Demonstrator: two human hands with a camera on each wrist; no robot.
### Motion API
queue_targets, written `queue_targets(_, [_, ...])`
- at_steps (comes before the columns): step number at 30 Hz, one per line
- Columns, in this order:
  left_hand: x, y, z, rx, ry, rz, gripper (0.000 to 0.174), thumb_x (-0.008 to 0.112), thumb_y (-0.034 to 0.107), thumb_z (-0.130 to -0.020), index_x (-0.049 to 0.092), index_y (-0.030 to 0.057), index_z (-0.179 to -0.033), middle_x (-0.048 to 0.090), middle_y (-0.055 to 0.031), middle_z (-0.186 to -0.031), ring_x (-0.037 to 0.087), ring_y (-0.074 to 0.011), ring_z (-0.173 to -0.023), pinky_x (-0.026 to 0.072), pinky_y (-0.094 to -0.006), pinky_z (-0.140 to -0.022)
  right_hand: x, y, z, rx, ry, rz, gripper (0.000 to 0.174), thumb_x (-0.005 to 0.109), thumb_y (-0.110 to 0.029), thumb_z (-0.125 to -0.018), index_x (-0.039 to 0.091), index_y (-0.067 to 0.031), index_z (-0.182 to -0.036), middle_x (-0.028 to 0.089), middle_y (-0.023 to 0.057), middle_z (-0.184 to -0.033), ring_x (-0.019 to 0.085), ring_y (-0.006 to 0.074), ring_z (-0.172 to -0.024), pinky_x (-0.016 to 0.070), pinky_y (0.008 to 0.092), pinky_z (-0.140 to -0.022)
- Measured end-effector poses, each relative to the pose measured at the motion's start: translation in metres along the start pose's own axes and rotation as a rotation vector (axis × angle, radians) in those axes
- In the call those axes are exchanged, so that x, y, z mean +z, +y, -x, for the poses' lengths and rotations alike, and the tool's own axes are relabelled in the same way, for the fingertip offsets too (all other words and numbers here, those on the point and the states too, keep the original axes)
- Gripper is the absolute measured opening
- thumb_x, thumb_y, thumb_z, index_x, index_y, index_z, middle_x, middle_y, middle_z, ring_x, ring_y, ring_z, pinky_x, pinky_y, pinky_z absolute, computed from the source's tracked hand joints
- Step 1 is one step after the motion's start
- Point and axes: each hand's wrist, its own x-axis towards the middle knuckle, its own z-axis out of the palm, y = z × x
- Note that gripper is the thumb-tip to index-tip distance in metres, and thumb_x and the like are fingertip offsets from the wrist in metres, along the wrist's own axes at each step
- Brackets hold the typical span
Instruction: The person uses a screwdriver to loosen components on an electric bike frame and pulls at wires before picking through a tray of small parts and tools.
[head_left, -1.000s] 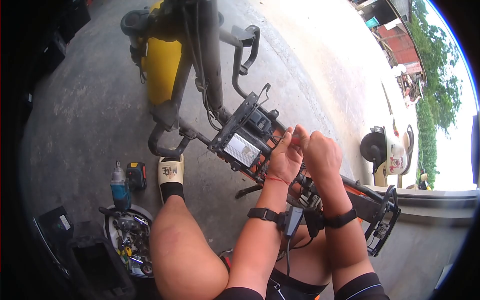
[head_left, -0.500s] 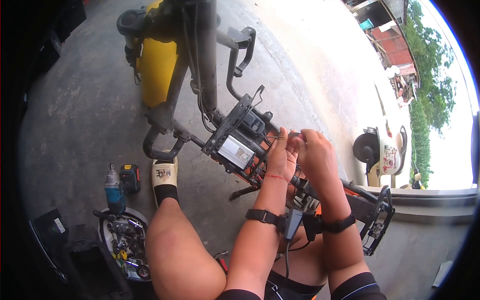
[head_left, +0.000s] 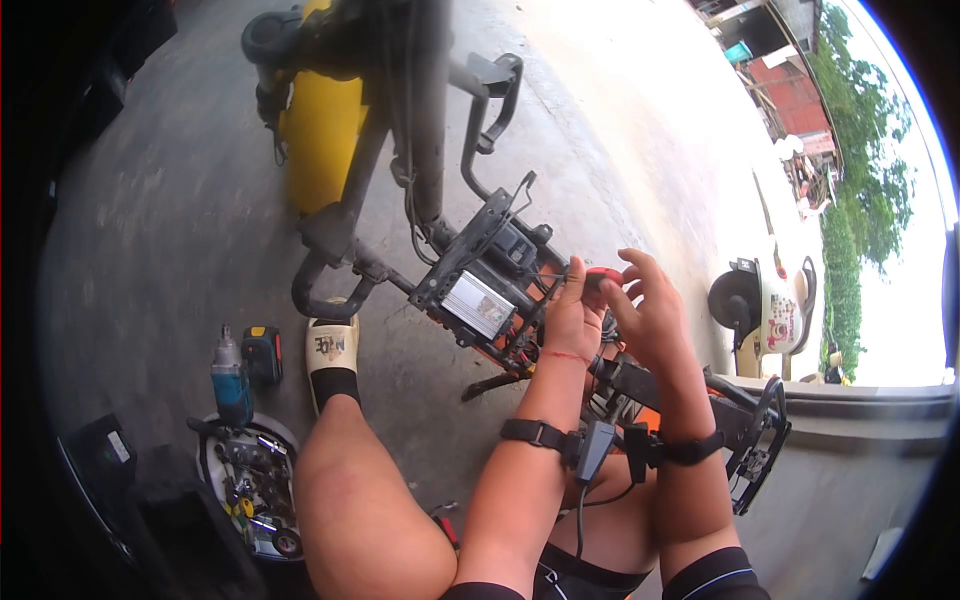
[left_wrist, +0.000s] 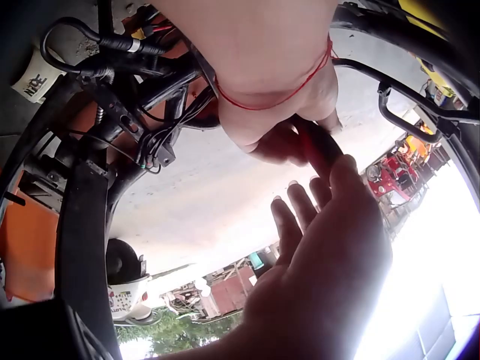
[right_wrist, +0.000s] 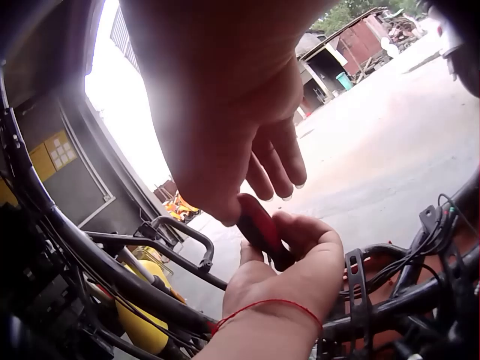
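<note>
My left hand [head_left: 576,320] grips a red-and-black screwdriver [head_left: 605,274] by its handle, over the motorcycle-like vehicle's bare frame. In the right wrist view the handle [right_wrist: 259,229] slants between the two hands. My right hand [head_left: 655,310] is at the handle's outer end, thumb right against it and the other fingers loosely extended. A thin shaft runs from the left hand toward a small black box [head_left: 513,247] on the frame. Beside that box sits a silver finned box [head_left: 478,304]. Wires [right_wrist: 409,262] cross the frame close to the left hand.
A blue impact wrench [head_left: 231,385] and a battery pack [head_left: 263,355] are at the left, by a tray of tools [head_left: 205,465]. My shoe [head_left: 332,345] is on the concrete floor. A yellow fender [head_left: 320,140] lies ahead; a white scooter [head_left: 780,315] stands outside.
The right hand has loosened from around the screwdriver handle and its fingers have spread, exposing more of the red handle. The left hand keeps its grip.
</note>
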Motion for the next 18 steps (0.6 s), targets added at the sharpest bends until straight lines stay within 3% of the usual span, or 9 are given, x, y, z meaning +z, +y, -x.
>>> queue_targets(1, [0.000,-0.001,-0.003,-0.016,0.082,-0.035,0.031,0.067,0.040,-0.093,0.066,0.0093,-0.097,0.070,-0.0042,-0.099,0.067,-0.0145,-0.092,0.0507,-0.0277,-0.087,-0.002,0.000,0.000,-0.118,0.006,-0.083,0.026,0.067,-0.027,-0.090,0.064,-0.0059,-0.105,0.070,0.0140,-0.083,0.068,0.0324,-0.076,0.0514,0.0395,-0.068])
queue_targets(2, [-0.001,-0.001,-0.006,-0.025,0.107,-0.053,0.035,0.069,0.044,-0.090,0.065,0.0093,-0.095,0.070,-0.0051,-0.096,0.066,-0.0145,-0.090,0.0509,-0.0272,-0.086,-0.003,-0.001,0.001,-0.115,-0.037,-0.102,0.022,0.071,-0.019,-0.085,0.066,-0.0051,-0.102,0.070,0.0132,-0.086,0.067,0.0326,-0.077,0.0518,0.0398,-0.070])
queue_targets(6, [-0.003,0.000,-0.003,-0.084,0.083,0.008,0.043,0.066,0.049,-0.091,0.058,0.0080,-0.103,0.066,-0.0064,-0.104,0.063,-0.0180,-0.100,0.0495,-0.0319,-0.093,0.005,0.001,-0.003,-0.123,0.029,0.038,0.023,0.068,-0.027,-0.089,0.068,-0.0051,-0.095,0.069,0.0147,-0.081,0.067,0.0337,-0.073,0.0515,0.0407,-0.067])
queue_targets(7, [-0.002,0.001,0.000,-0.084,0.083,0.005,0.043,0.066,0.049,-0.091,0.058,0.0080,-0.103,0.066,-0.0064,-0.104,0.063,-0.0180,-0.100,0.0495,-0.0319,-0.093,0.007,0.000,-0.005,-0.023,0.012,0.195,0.028,0.065,-0.033,-0.091,0.068,-0.0050,-0.091,0.069,0.0160,-0.079,0.067,0.0344,-0.072,0.0509,0.0417,-0.065])
queue_targets(9, [0.000,0.003,0.007,-0.015,-0.062,0.195,0.039,0.064,0.042,-0.095,0.056,0.0074,-0.110,0.064,-0.0080,-0.109,0.061,-0.0201,-0.106,0.0484,-0.0339,-0.097,0.006,-0.005,-0.008,0.081,0.001,0.353,0.034,0.062,-0.038,-0.093,0.068,-0.0049,-0.087,0.069,0.0172,-0.077,0.067,0.0351,-0.070,0.0504,0.0427,-0.063])
queue_targets(10, [0.002,0.006,0.010,-0.024,-0.071,0.241,0.032,0.062,0.033,-0.097,0.055,0.0070,-0.114,0.065,-0.0089,-0.111,0.061,-0.0212,-0.109,0.0484,-0.0348,-0.098,0.004,-0.009,-0.009,0.134,-0.042,0.408,0.040,0.059,-0.043,-0.094,0.068,-0.0047,-0.084,0.068,0.0180,-0.075,0.066,0.0360,-0.069,0.0498,0.0437,-0.062])
queue_targets(11, [0.001,0.005,0.010,-0.024,-0.075,0.238,0.032,0.062,0.033,-0.097,0.055,0.0070,-0.114,0.065,-0.0089,-0.111,0.061,-0.0212,-0.109,0.0484,-0.0348,-0.098,0.002,-0.011,-0.010,0.187,-0.084,0.463,0.046,0.057,-0.047,-0.095,0.068,-0.0046,-0.082,0.067,0.0187,-0.073,0.066,0.0369,-0.067,0.0491,0.0446,-0.060])
queue_targets(14, [-0.008,0.003,0.006,-0.024,-0.139,0.212,0.029,0.060,0.024,-0.098,0.050,0.0076,-0.120,0.063,-0.0111,-0.114,0.062,-0.0213,-0.111,0.0491,-0.0372,-0.102,0.004,-0.004,-0.012,0.241,-0.137,0.379,0.047,0.055,-0.049,-0.096,0.067,-0.0043,-0.084,0.067,0.0177,-0.073,0.066,0.0369,-0.068,0.0493,0.0449,-0.061])
queue_targets(18, [-0.017,-0.006,-0.005,-0.005,-0.044,0.114,0.016,0.061,0.016,-0.098,0.056,0.0075,-0.111,0.066,-0.0085,-0.106,0.066,-0.0185,-0.102,0.0540,-0.0321,-0.092,-0.005,-0.009,0.001,0.160,-0.018,0.217,0.037,0.060,-0.040,-0.094,0.067,-0.0043,-0.096,0.067,0.0180,-0.084,0.066,0.0365,-0.077,0.0505,0.0436,-0.068])
